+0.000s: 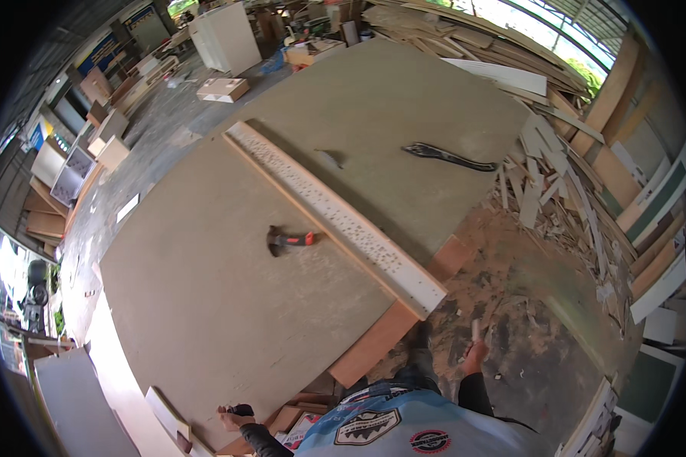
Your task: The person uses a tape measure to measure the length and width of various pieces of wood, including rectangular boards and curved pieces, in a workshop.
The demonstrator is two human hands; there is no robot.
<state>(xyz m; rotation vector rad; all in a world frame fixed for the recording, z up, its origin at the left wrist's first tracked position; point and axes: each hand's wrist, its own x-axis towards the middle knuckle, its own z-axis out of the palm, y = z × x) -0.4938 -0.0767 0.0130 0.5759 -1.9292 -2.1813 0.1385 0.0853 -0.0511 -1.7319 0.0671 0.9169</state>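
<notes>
My left hand (230, 418) is low at the near left edge of the large greyish-tan board, its fingers closed beside a small dark object (242, 410) that I cannot make out. On the right, my right hand (476, 355) is closed around a short pale stick-like piece (476, 330), out past the near edge of the board. A long narrow panel (335, 213) with a white speckled face and wooden edges lies diagonally across the board (206, 282). To its left rests a hammer (288, 240) with a dark head and a red-and-black grip.
A long black curved tool (450, 156) lies on the board's far right, with a small thin object (329, 158) nearer the panel. Wood offcuts (545, 175) heap up on the right. Behind are stacked planks (472, 46), a white cabinet (225, 39) and a low box (222, 89).
</notes>
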